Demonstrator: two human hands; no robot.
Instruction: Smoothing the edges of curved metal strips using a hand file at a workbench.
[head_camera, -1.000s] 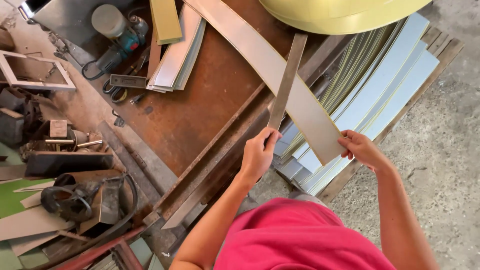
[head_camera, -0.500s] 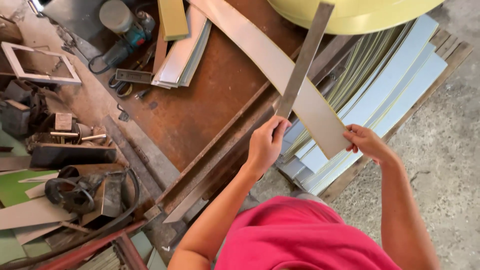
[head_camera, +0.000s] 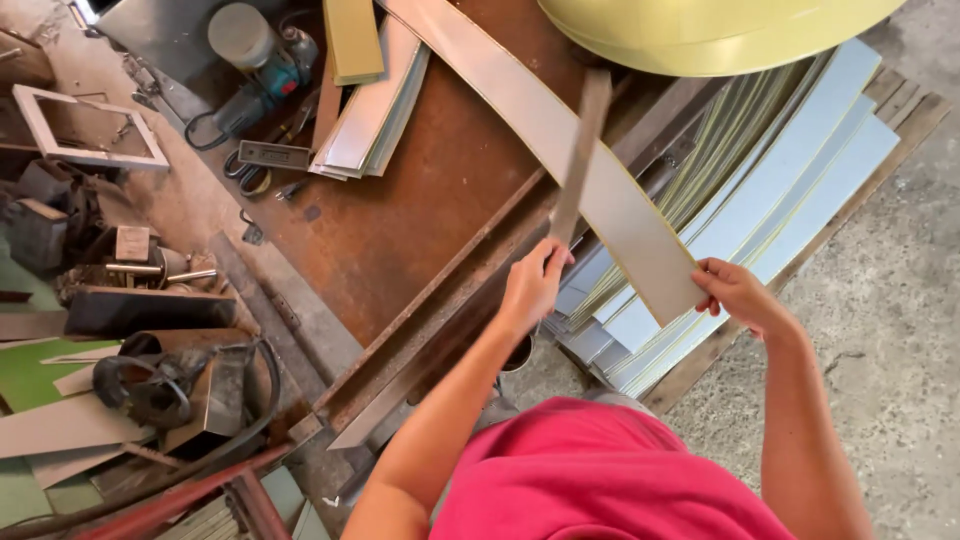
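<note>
My left hand (head_camera: 533, 285) grips the lower end of a long flat metal bar (head_camera: 580, 155) that slants up over the rusty workbench (head_camera: 420, 200); the bar is motion-blurred. My right hand (head_camera: 738, 297) pinches the near corner of a long pale metal strip (head_camera: 560, 135) with a yellowish edge. The strip runs diagonally from the bench's top down to my hand. The bar crosses over the strip near its middle. Under the strip's near end lies a stack of pale blue-grey sheets (head_camera: 800, 170) on a wooden pallet.
A large yellow curved dome (head_camera: 700, 35) fills the top right. More strips (head_camera: 370, 95) and a blue power tool (head_camera: 260, 70) lie at the bench's back. Scrap metal, a coiled cable (head_camera: 150, 385) and a small white frame (head_camera: 85, 130) clutter the left. Concrete floor (head_camera: 890, 330) lies right.
The bar in my left hand has swung from leaning right toward a more upright slant, its top moving left across the strip. My right hand keeps hold of the strip's end.
</note>
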